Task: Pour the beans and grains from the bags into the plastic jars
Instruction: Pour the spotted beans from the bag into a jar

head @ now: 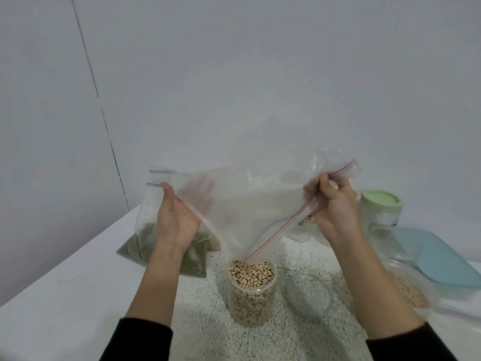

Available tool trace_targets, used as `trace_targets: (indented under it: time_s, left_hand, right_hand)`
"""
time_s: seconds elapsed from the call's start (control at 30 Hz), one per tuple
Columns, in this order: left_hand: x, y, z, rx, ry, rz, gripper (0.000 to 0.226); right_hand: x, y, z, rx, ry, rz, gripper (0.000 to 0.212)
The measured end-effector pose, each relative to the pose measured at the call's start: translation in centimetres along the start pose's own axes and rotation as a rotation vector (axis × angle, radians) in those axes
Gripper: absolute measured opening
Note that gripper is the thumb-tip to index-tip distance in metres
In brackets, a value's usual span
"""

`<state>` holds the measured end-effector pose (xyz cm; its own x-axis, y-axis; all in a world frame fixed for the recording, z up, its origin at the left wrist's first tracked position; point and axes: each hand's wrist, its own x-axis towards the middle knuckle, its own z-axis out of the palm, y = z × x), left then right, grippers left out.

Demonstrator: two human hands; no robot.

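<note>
I hold an empty clear zip bag (247, 201) up over the table (65, 282). My left hand (177, 220) has its palm up, thumb on the outside and fingers inside the film, clasping one edge. My right hand (330, 204) pinches the red zip strip near its corner, fingers curled tight. The bag's mouth dips to the open plastic jar (252, 287), full of black-eyed beans, standing between my forearms. A bag of green grains (166, 246) lies behind my left wrist.
</note>
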<state>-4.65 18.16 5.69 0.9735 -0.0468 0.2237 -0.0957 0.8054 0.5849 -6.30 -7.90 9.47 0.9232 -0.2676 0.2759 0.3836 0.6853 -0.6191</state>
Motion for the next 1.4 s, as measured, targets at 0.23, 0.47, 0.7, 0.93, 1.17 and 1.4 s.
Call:
trace_targets:
  time_s: [0.23,0.47,0.7,0.93,1.17,1.4]
  left_hand:
    - [1.8,2.9,4.5,0.102,-0.009,0.193,0.020]
    - [-1.0,0.0,10.3,0.165,-0.272,0.263,0.026]
    - [-5.3,-8.4,16.6,0.527,-0.779,0.148,0.019]
    - [-10.3,-20.2,21.0,0.966,-1.029,-0.192,0.053]
    - [-13.9,-28.5,21.0,1.315,-1.236,-0.382,0.042]
    - [-15.1,-33.1,19.5,1.577,-1.368,-0.612,0.059]
  right_hand:
    - [0.1,-6.0,-1.1,-0.304,-0.169,-0.022,0.021]
    - [0.1,-14.6,-7.4,-0.595,-0.053,-0.130,0.017]
    - [-1.3,-21.6,-18.0,-0.198,0.069,0.113,0.049]
    - [-3.8,-25.6,-29.7,0.231,0.347,0.348,0.084]
    - [-6.6,-27.3,-35.8,-0.277,0.398,0.538,0.066]
    - [-7.5,-25.4,-38.1,-0.856,0.351,0.478,0.022]
